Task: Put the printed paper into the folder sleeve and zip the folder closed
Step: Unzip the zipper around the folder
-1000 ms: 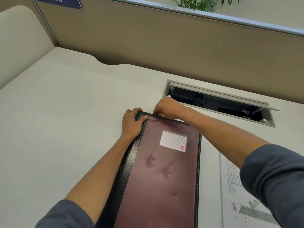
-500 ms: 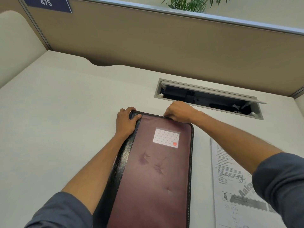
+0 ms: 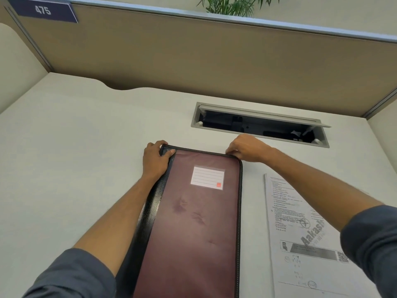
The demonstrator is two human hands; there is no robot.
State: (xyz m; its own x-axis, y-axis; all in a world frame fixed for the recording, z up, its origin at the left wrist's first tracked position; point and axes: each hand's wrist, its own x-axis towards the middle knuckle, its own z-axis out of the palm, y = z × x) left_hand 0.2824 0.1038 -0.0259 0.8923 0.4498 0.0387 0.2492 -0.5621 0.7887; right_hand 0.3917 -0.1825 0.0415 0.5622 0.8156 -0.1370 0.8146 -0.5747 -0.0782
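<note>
A maroon zip folder [image 3: 193,229] with black edging and a white label lies flat on the desk in front of me. My left hand [image 3: 155,160] grips its far left corner, thumb on top. My right hand [image 3: 247,148] pinches the zipper at the folder's far right corner; the pull itself is hidden under my fingers. The printed paper [image 3: 300,233] lies flat on the desk to the right of the folder, partly under my right forearm.
An open cable tray [image 3: 260,123] is sunk into the desk just beyond my right hand. A tan partition wall [image 3: 193,61] with a "475" sign stands at the back. The white desk [image 3: 64,158] spreads out to the left.
My right hand has slid rightward along the folder's far edge, from near the left corner to the right corner. My left hand has kept its hold on the left corner.
</note>
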